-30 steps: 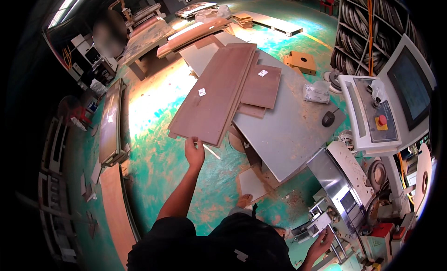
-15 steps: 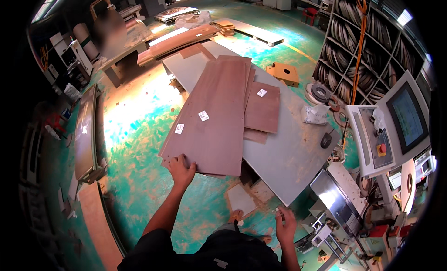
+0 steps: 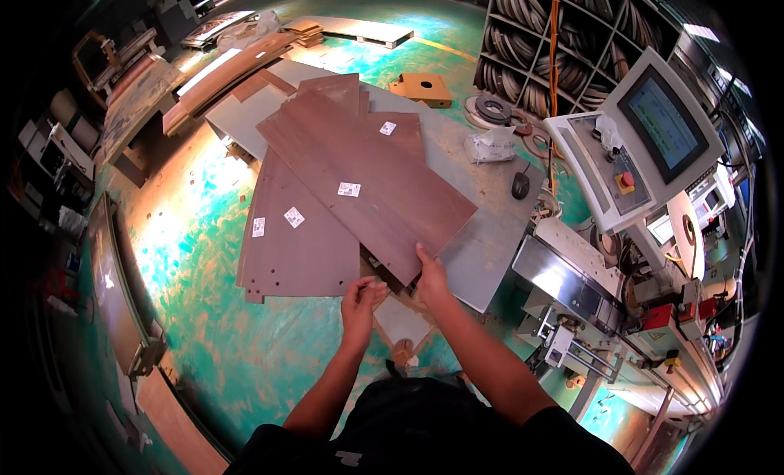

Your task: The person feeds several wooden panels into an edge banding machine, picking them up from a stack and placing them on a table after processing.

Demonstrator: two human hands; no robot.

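Illegible white labels [image 3: 349, 189] on brown panels [image 3: 385, 204]

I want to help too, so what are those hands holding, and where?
The right hand holds the top brown panel by its near end, close to a corner, thumb on top. Whether the left hand holds anything, I can't tell.

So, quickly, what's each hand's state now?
Left hand: half-curled; whether it grips anything cannot be told.
Right hand: closed, holding the slanting, flat, brown rectangular panel.
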